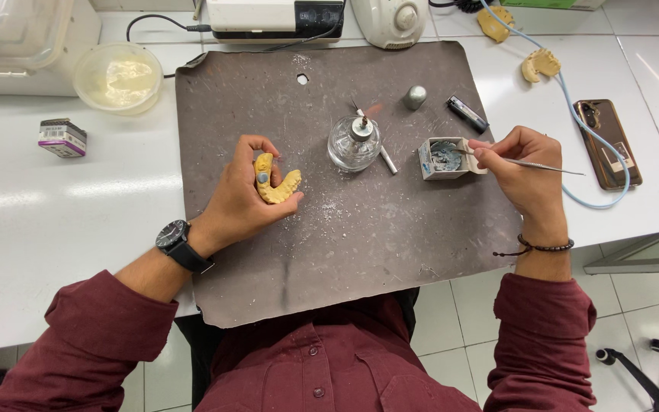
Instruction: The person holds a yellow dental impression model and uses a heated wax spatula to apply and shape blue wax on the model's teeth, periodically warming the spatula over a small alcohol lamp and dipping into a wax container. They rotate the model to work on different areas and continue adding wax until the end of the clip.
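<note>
My left hand (242,194) holds a yellow horseshoe-shaped dental cast (278,183) on the grey work mat (345,259); a small grey piece sits on the cast near my thumb. My right hand (524,168) pinches a thin metal hand instrument (543,165) like a pen, its tip dipped into a small square box of grey wax (444,158). Between my hands stands a glass spirit lamp (354,141) with a faint flame. A white stick (387,159) lies beside the lamp.
A metal cap (415,97) and a lighter (467,113) lie behind the box. A phone (608,143) with a blue cable, two more casts (541,63), a plastic bowl (118,76), a small packet (62,137) and machines line the white bench.
</note>
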